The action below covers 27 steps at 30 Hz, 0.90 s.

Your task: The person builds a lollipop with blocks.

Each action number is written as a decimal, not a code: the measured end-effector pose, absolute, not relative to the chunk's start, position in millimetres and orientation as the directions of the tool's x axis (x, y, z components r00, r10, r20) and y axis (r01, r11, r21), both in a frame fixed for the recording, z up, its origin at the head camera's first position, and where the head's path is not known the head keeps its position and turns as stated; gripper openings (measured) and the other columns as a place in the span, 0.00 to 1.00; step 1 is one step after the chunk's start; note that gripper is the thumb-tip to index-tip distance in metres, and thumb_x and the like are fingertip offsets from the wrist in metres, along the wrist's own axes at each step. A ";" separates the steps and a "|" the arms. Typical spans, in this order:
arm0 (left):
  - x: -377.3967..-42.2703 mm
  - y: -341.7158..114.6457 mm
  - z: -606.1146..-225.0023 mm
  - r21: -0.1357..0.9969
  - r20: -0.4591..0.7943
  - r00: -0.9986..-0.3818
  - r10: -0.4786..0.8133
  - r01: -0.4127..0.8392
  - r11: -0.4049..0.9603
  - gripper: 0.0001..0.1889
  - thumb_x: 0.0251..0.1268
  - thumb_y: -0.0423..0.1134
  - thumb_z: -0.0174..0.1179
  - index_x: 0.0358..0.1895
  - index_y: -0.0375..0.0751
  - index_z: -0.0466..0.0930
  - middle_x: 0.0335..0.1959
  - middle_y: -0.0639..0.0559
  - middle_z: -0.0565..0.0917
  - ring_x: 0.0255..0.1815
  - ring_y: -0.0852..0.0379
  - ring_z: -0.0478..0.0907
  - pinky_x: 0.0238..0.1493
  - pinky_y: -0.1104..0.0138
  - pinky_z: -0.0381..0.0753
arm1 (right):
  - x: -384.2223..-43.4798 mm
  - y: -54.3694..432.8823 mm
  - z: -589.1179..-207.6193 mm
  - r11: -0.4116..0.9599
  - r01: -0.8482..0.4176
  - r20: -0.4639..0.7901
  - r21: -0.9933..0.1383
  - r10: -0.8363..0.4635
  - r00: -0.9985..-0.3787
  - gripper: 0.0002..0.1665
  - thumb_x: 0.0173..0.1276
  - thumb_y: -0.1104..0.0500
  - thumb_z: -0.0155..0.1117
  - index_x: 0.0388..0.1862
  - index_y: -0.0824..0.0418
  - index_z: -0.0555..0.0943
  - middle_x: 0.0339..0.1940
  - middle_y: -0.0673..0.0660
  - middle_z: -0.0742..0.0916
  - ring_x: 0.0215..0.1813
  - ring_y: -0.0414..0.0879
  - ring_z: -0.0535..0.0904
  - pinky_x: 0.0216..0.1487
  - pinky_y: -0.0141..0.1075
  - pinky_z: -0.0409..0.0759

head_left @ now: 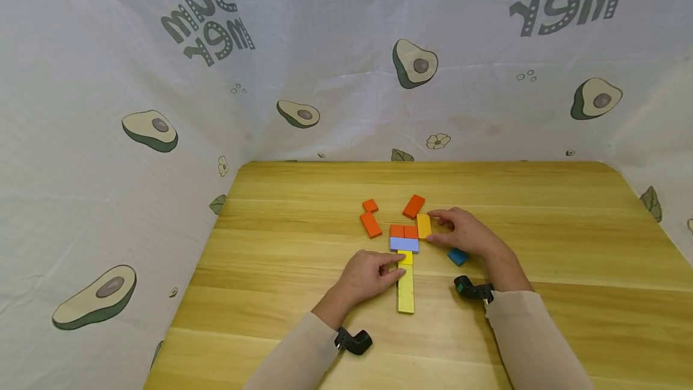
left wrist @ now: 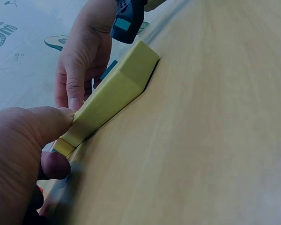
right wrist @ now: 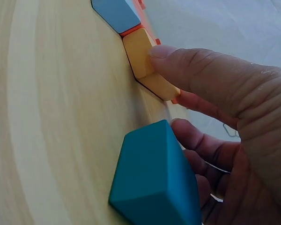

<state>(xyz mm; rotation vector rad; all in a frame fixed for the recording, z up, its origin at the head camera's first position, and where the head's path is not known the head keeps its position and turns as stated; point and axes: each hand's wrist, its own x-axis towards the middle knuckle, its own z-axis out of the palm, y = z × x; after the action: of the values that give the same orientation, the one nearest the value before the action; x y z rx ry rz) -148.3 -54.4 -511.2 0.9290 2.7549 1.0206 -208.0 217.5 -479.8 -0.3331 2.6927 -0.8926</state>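
In the head view, my right hand (head_left: pixel 465 233) pinches an orange-yellow block (head_left: pixel 424 227) near its two ends, thumb at the near end and index finger at the far one. That block lies against the right side of two small red-orange blocks (head_left: pixel 404 232), which sit above a lavender block (head_left: pixel 404 245). Below it, a small yellow block (head_left: pixel 405 259) and a long pale-yellow block (head_left: pixel 405 294) run toward me in a column. My left hand (head_left: pixel 364 277) rests its straight index finger on the small yellow block, its thumb touching the long block's upper end.
A blue block (head_left: pixel 458 256) lies just under my right hand. Beyond the arrangement are a red-orange block (head_left: pixel 414 206), another red-orange block (head_left: pixel 370 225) and a small red-orange square (head_left: pixel 370 205). A printed cloth (head_left: pixel 346 119) hangs behind the wooden table (head_left: pixel 281 227).
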 end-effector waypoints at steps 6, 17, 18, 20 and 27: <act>-148.0 -54.1 -510.1 0.612 0.132 -0.818 0.560 0.511 0.604 0.18 0.71 0.50 0.65 0.61 0.53 0.86 0.18 0.64 0.74 0.19 0.73 0.64 0.23 0.80 0.61 | -207.2 217.5 -481.6 0.778 -0.116 -0.196 -0.618 -0.296 -0.935 0.41 0.67 0.42 0.71 0.73 0.60 0.73 0.57 0.66 0.80 0.54 0.57 0.75 0.59 0.58 0.77; -148.2 -53.8 -509.2 0.615 0.133 -0.818 0.559 0.511 0.600 0.18 0.71 0.49 0.64 0.61 0.53 0.86 0.17 0.65 0.74 0.19 0.73 0.64 0.23 0.80 0.62 | -201.0 218.2 -488.8 0.758 -0.104 -0.146 -0.644 -0.255 -0.956 0.43 0.68 0.40 0.70 0.75 0.58 0.71 0.59 0.66 0.79 0.59 0.60 0.72 0.62 0.62 0.72; -148.1 -54.1 -508.8 0.615 0.134 -0.818 0.560 0.512 0.600 0.18 0.71 0.49 0.64 0.61 0.53 0.86 0.18 0.65 0.74 0.19 0.73 0.64 0.24 0.80 0.62 | -200.5 218.1 -489.5 0.758 -0.104 -0.140 -0.644 -0.251 -0.958 0.42 0.69 0.40 0.69 0.75 0.58 0.71 0.59 0.66 0.79 0.59 0.60 0.71 0.61 0.62 0.72; -147.9 -54.6 -508.5 0.612 0.135 -0.818 0.560 0.513 0.602 0.18 0.71 0.49 0.64 0.61 0.53 0.86 0.18 0.65 0.74 0.19 0.73 0.64 0.24 0.79 0.62 | -199.5 217.6 -491.0 0.760 -0.105 -0.131 -0.641 -0.243 -0.961 0.41 0.70 0.40 0.68 0.74 0.58 0.72 0.59 0.66 0.79 0.59 0.61 0.70 0.61 0.63 0.72; -147.5 -55.0 -511.6 0.628 0.138 -0.819 0.557 0.507 0.591 0.18 0.72 0.49 0.64 0.61 0.51 0.86 0.19 0.64 0.75 0.19 0.73 0.65 0.24 0.80 0.62 | -196.6 216.5 -493.5 0.769 -0.121 -0.105 -0.628 -0.238 -0.966 0.37 0.72 0.43 0.67 0.73 0.58 0.73 0.57 0.66 0.80 0.57 0.60 0.70 0.58 0.61 0.73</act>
<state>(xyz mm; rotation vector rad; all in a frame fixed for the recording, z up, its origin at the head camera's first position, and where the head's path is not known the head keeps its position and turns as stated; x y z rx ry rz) -147.5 -55.0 -511.6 0.9167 2.7363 1.0443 -196.6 216.5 -493.5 -0.2854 2.7845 -0.9702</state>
